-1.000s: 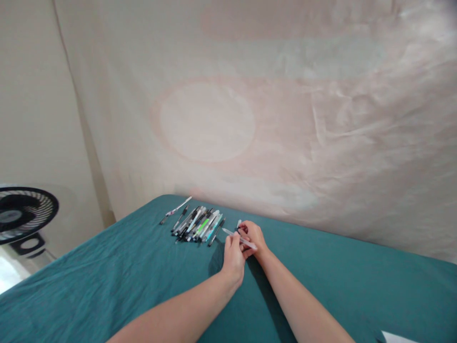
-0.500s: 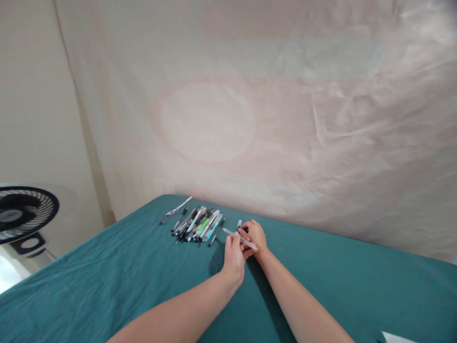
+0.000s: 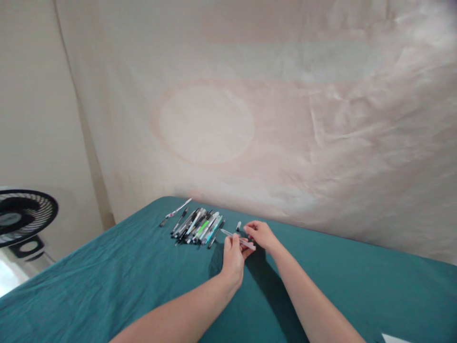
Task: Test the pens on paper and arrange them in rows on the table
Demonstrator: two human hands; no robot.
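while the left hand (image 3: 233,262) pinches a slim translucent pen (image 3: 247,244) between its fingers near mid-barrel, the pen is located over the worktop (image 3: 143,286), right of the pile of pens (image 3: 196,226). the right hand (image 3: 262,234) is beside it on the far right, fingers curled; whether they hold anything cannot be told. the barrel should prove light, stiff and smooth, prone to rolling; grip it mid-barrel, clear of the narrow left end, likely its most delicate part. a small pale cap-like piece (image 3: 238,226) lies just left of the right hand.
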